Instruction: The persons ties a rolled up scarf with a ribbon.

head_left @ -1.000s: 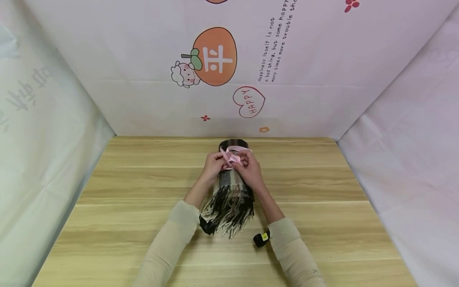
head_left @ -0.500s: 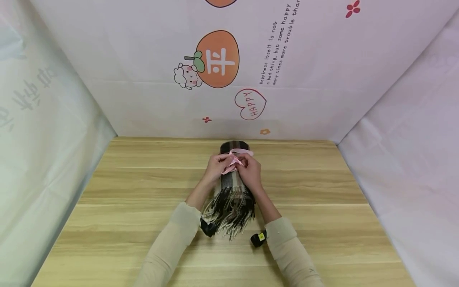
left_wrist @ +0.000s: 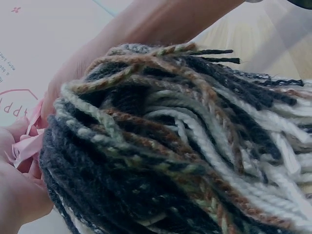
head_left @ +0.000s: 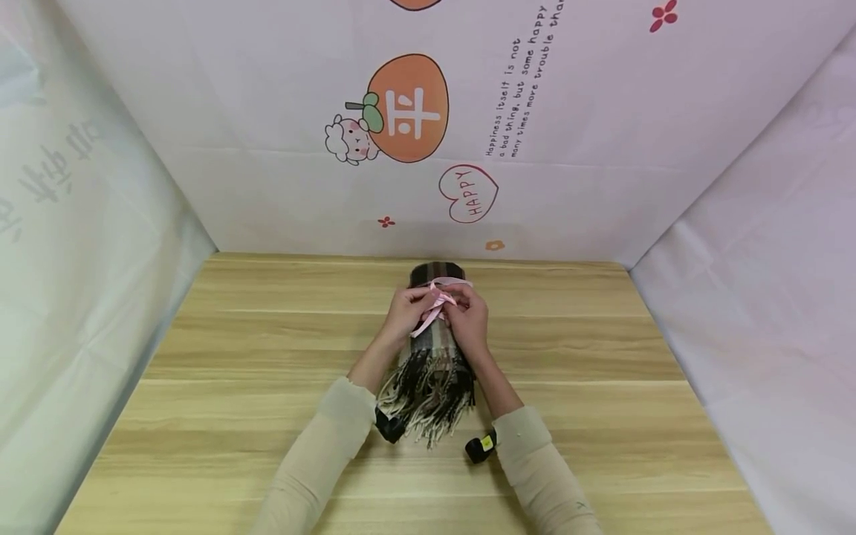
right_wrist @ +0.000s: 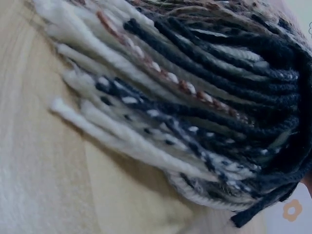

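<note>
A rolled plaid scarf (head_left: 433, 338) in black, grey, brown and cream lies lengthwise on the table, its loose fringe (head_left: 431, 397) toward me. Around its upper part runs a pink ribbon (head_left: 424, 324). My left hand (head_left: 403, 310) pinches the ribbon from the left, with thumb and fingers bent together. From the right, my right hand (head_left: 469, 321) pinches it too, close to the left fingertips. The exact crossing of the ribbon under the fingers is hidden. In the left wrist view pink ribbon (left_wrist: 29, 146) shows beyond the fringe. Only fringe (right_wrist: 185, 102) and table fill most of the right wrist view.
The wooden table (head_left: 267, 357) meets a white printed backdrop (head_left: 281, 200) just behind the scarf. White cloth walls stand at both sides. Small black objects sit beside each wrist, the right one (head_left: 478, 449) bearing a yellow label.
My left fingers have shifted inward over the ribbon's middle. One ribbon end now hangs down toward the fringe, longer than half a second ago. The scarf has stayed in place.
</note>
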`<state>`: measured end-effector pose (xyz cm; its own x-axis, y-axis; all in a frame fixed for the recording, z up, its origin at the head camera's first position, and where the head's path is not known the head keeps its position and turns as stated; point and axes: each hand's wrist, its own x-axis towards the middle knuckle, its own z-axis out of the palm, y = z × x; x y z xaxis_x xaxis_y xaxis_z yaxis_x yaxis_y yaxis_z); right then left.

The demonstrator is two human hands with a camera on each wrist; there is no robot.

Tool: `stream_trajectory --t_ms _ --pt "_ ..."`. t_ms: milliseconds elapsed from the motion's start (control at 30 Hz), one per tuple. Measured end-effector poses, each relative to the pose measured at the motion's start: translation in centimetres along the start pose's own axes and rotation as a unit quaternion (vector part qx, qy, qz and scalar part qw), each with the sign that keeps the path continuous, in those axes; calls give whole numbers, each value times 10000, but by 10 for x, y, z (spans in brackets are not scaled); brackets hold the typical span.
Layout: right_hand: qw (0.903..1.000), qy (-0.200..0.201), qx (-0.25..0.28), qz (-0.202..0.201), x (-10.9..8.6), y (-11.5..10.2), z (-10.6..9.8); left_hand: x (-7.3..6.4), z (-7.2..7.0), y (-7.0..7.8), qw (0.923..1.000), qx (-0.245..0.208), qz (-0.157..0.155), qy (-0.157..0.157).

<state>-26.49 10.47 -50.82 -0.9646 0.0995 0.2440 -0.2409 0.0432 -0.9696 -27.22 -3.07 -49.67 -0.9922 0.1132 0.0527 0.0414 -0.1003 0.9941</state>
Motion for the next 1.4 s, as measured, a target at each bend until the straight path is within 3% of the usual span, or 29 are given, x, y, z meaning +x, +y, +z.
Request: stream_trajectory --t_ms 233,333,600,933,1033,1200,1400 --pt "9992 -5 364 146 -5 -26 -2 -1 1 1 9999 -38 -130 23" --pt "9984 12 509 240 -6 -27 -2 -1 2 0 9998 -92 -197 38" --pt "9927 161 1077 520 1 -2 -1 0 1 -2 9998 -22 -200 -2" --pt "9924 184 1136 434 0 0 -2 -1 1 -3 9999 -58 -132 -27" --pt "9875 60 1487 525 0 -1 -5 -1 2 -3 9999 -111 -88 19" --pt "9704 -84 2306 709 -1 -2 -9 -2 3 -4 9997 -162 -71 148" --pt "9559 313 2653 1221 3 -4 -8 -2 3 -2 9993 -224 -205 232"
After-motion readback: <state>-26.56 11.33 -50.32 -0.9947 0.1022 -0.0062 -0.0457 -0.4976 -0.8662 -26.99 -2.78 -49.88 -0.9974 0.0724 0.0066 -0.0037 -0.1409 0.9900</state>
